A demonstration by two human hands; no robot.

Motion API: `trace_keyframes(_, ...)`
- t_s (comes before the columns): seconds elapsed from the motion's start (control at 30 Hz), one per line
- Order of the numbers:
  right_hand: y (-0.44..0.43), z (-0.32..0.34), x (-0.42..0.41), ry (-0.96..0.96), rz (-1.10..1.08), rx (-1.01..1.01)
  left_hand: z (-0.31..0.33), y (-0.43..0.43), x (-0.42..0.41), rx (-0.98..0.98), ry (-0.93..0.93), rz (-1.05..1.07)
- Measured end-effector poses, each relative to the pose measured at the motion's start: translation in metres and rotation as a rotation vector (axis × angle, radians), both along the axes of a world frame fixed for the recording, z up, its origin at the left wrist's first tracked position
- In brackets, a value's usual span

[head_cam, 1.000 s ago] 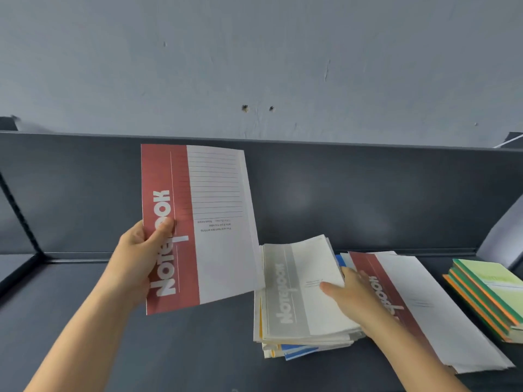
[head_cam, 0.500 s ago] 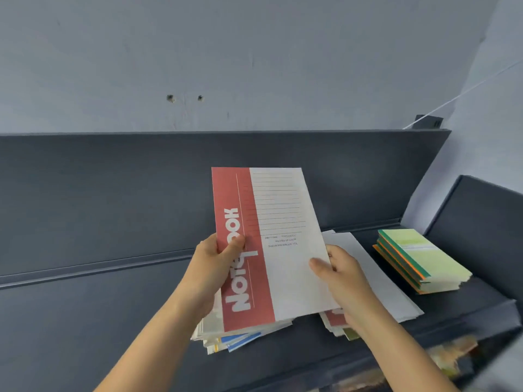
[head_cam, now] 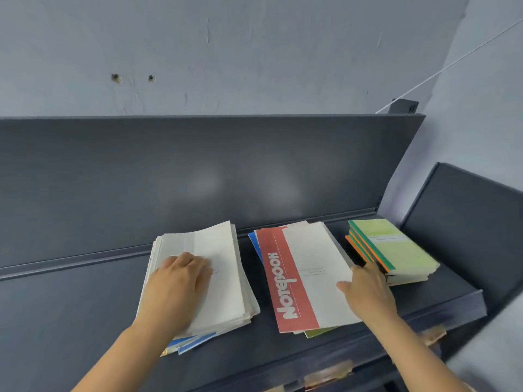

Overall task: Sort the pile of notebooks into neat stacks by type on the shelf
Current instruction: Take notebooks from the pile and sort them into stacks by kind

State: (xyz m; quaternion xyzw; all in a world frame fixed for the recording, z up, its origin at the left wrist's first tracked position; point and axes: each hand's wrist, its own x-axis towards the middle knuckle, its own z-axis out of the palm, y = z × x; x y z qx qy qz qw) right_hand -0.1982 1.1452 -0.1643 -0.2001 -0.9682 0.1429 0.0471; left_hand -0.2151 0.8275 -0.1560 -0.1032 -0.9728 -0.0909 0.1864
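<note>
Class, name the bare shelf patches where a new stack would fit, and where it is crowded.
Widest: shelf left of the white pile under the left hand. Narrow strip between that pile and the red notebook stack. Crowded: right hand fills the gap beside the green stack.

a dark grey shelf (head_cam: 85,306) carries three lots of notebooks side by side. a loose white-topped pile (head_cam: 226,278) lies left, a red-topped stack (head_cam: 297,278) in the middle, a green-topped stack (head_cam: 396,250) right, near one another.

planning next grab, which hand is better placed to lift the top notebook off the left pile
Left. The left hand rests on that pile; the right hand touches the red notebook's right edge.
</note>
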Motion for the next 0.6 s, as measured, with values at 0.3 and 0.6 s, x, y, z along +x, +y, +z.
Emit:
trace_keyframes(0.3,-0.031,0.018,-0.014,0.084,0.335,0.090,0.014,0.004,0.007,0.042,-0.097,0.018)
trace_keyframes(0.6,-0.132,0.061,-0.024,0.254,0.687,0.067,0.029,-0.116,0.061,-0.114,-0.070,0.158)
